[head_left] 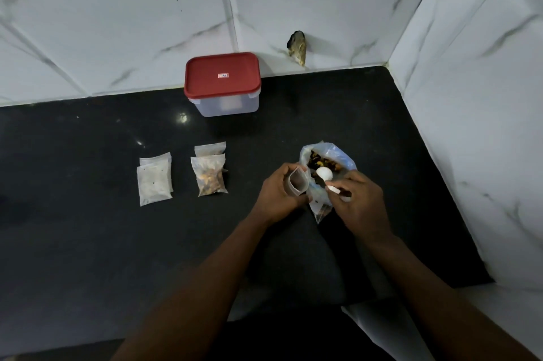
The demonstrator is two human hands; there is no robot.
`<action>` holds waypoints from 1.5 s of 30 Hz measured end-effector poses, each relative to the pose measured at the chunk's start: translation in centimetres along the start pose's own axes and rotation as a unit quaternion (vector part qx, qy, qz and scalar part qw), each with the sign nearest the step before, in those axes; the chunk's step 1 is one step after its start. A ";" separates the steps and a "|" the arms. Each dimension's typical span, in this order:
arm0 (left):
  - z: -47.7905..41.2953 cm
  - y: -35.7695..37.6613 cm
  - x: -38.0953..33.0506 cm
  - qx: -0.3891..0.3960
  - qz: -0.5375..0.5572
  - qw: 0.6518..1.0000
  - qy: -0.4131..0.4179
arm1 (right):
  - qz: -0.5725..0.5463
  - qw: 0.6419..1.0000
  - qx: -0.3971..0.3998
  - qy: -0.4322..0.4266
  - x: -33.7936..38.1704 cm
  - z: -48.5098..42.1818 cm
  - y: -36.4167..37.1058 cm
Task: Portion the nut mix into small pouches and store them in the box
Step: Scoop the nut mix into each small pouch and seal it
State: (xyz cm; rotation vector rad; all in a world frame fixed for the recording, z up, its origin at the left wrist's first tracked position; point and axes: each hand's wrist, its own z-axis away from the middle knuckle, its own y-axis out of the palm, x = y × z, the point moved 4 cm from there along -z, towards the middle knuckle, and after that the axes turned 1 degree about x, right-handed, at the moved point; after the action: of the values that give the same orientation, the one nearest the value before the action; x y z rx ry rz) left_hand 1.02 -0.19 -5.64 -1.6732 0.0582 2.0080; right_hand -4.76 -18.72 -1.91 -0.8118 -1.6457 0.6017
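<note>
black counter [88, 243], two hands spooning nut mix toward a small pouch.

head view: the left hand [279, 190] curls round a small pouch [296, 184], clamped on it so the mouth stands open and upright. just right of that grip, the right hand [358, 202] pinches the handle of a white spoon [324, 175], whose bowl sits at the mouth of the large nut mix bag [326, 159] just beyond both hands. both forearms reach forward, wrists turned in toward each other. this looks like the filling step; the next move likely calls for carrying a loaded spoon across to the pouch mouth without spilling. left of the grip lie two filled pouches [210, 175]; farther left, two flat pouches [154, 181], contents unclear. well beyond the grip stands the box [226, 106], its red lid [222, 75] on.
</note>
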 end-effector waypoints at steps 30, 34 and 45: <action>0.2 -0.1 0.5 0.004 0.002 1.000 -0.029 | 0.073 0.995 -0.004 -0.067 -0.4 -3.9 1.2; 0.2 -0.2 0.6 -0.002 0.010 0.999 -0.034 | 0.077 0.997 0.021 -0.022 -1.1 -3.4 2.4; 0.1 -0.2 0.7 0.002 -0.011 1.000 -0.026 | 0.030 0.998 0.041 0.031 -1.6 -2.2 -0.5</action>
State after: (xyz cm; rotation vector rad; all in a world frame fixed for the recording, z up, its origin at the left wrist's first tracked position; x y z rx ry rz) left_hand 0.94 0.32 -6.23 -1.6105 0.0255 2.0322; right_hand -2.53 -20.36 -2.06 -0.8155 -1.5352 0.6757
